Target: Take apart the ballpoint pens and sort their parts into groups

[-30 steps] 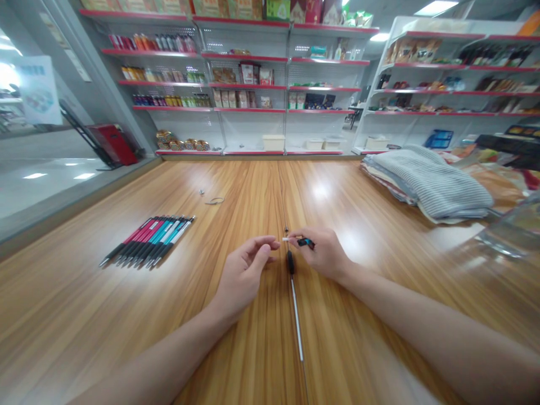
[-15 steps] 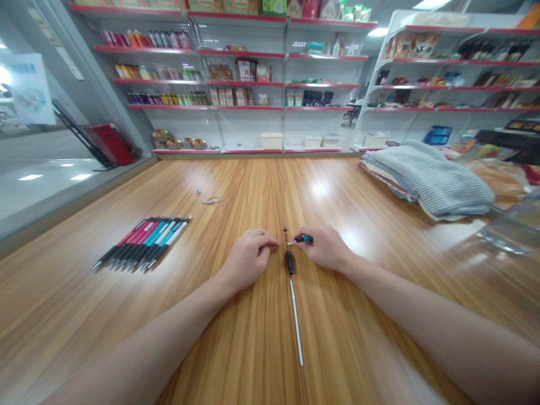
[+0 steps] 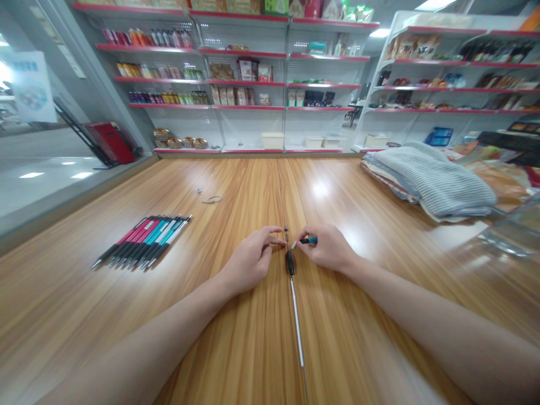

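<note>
My right hand (image 3: 327, 247) pinches a short teal-and-black pen piece (image 3: 309, 241), with a small white tip (image 3: 293, 245) jutting out toward the left. Across from it, my left hand (image 3: 251, 256) rests on the wood, its fingers stretched toward the table seam and holding nothing I can see. Between the hands lies a black pen grip (image 3: 289, 262) along the seam. Just beyond it is a small metal part (image 3: 286, 229), close to my left fingertips. A thin white tube (image 3: 297, 323), like an ink refill, points toward me below the grip.
Several assembled pens (image 3: 143, 242) lie side by side on the left of the wooden table (image 3: 236, 354). Farther back are a thin ring-like band (image 3: 212, 199) and a tiny metal bit (image 3: 198, 190). Folded cloths (image 3: 439, 180) and a clear container (image 3: 514, 225) occupy the right side.
My left fingers have extended right and slightly forward, toward the small metal part. My right hand has drawn slightly right with the pen piece, whose white tip now angles down.
</note>
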Motion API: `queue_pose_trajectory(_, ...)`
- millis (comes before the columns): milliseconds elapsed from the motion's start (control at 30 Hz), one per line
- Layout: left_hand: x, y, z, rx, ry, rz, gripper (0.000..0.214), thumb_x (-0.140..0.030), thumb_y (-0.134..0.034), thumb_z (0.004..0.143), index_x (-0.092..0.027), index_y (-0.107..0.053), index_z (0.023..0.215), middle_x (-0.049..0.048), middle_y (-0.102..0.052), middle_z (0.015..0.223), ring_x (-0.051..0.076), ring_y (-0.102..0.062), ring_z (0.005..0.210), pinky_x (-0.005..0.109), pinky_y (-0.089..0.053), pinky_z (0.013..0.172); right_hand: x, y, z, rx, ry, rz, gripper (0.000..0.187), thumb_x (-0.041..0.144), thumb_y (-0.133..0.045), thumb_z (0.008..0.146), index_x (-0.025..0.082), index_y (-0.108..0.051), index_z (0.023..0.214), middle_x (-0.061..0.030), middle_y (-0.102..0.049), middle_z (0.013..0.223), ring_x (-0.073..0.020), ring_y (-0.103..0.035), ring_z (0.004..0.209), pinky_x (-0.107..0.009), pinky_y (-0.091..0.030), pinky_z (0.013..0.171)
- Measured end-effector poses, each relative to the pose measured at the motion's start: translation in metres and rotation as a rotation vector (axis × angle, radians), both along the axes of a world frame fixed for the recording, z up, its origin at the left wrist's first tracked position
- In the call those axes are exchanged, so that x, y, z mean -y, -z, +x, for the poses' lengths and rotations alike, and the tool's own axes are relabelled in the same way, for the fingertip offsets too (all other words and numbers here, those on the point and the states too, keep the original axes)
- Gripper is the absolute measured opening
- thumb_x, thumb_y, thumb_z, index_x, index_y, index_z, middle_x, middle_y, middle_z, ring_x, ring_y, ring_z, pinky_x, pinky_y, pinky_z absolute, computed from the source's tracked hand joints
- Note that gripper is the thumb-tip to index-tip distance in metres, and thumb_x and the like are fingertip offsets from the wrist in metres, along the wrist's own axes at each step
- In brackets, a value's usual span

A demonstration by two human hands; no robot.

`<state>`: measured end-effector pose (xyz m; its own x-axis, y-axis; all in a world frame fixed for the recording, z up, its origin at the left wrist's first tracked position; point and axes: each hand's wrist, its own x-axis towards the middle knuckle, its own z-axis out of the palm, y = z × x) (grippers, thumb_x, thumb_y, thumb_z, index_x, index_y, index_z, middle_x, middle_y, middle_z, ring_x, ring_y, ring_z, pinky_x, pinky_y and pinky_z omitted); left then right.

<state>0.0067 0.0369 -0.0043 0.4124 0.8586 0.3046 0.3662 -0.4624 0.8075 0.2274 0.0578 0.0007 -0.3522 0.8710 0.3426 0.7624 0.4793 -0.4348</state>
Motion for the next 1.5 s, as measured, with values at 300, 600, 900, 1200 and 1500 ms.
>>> queue_pose_trajectory(300, -0.0007, -0.0004, -0.001, -0.012, 0.002, 0.011, 0.043, -0.011, -0.045, 0.083, -0.021, -0.049, 0.126, 0.0061, -0.07, 0.11, 0.019, -0.057, 0.117, 0.038, -0.04, 0.102, -0.0014, 0.0042, 0.0022, 0.014, -0.059, 0.009, 0.016, 0.027, -0.06, 0.081, 0.027, -0.073, 0.089, -0.0017, -0.072, 0.078, -0.0173, -0.066, 0.072, -0.025, -0.047, 0.066)
queue_pose_trajectory(600, -0.0004, -0.0017, -0.0013, -0.097, -0.017, 0.043, 0.045, -0.01, -0.043, 0.084, -0.022, -0.047, 0.127, 0.0044, -0.07, 0.111, 0.021, -0.057, 0.116, 0.039, -0.04, 0.102, -0.0006, 0.0033, 0.0005, 0.019, -0.072, 0.013, 0.017, 0.028, -0.061, 0.081, 0.027, -0.074, 0.091, -0.0017, -0.073, 0.079, -0.0175, -0.068, 0.072, -0.025, -0.048, 0.067)
queue_pose_trajectory(900, -0.0003, -0.0003, -0.0014, -0.102, -0.02, 0.074, 0.046, -0.008, -0.043, 0.082, -0.021, -0.049, 0.126, 0.0044, -0.07, 0.111, 0.021, -0.059, 0.112, 0.039, -0.041, 0.1, 0.0, 0.0029, -0.0015, 0.036, -0.07, 0.013, 0.017, 0.031, -0.061, 0.082, 0.028, -0.074, 0.093, -0.0017, -0.073, 0.081, -0.0179, -0.068, 0.075, -0.025, -0.048, 0.067)
queue_pose_trajectory(1200, -0.0026, 0.0034, -0.0026, -0.146, -0.024, 0.106, 0.046, -0.007, -0.043, 0.083, -0.022, -0.047, 0.126, 0.002, -0.07, 0.112, 0.02, -0.059, 0.113, 0.039, -0.042, 0.101, -0.001, 0.0026, -0.0038, 0.035, -0.076, 0.026, 0.016, 0.03, -0.062, 0.081, 0.028, -0.073, 0.091, -0.0009, -0.073, 0.081, -0.0174, -0.068, 0.075, -0.024, -0.048, 0.068)
queue_pose_trajectory(1500, -0.003, 0.0033, -0.0032, -0.193, -0.048, 0.121, 0.043, -0.008, -0.042, 0.083, -0.022, -0.048, 0.123, 0.001, -0.07, 0.111, 0.019, -0.061, 0.111, 0.038, -0.046, 0.099, -0.001, 0.002, -0.0039, 0.031, -0.079, 0.032, 0.015, 0.03, -0.062, 0.08, 0.028, -0.073, 0.09, -0.0007, -0.073, 0.079, -0.0169, -0.068, 0.073, -0.023, -0.047, 0.066)
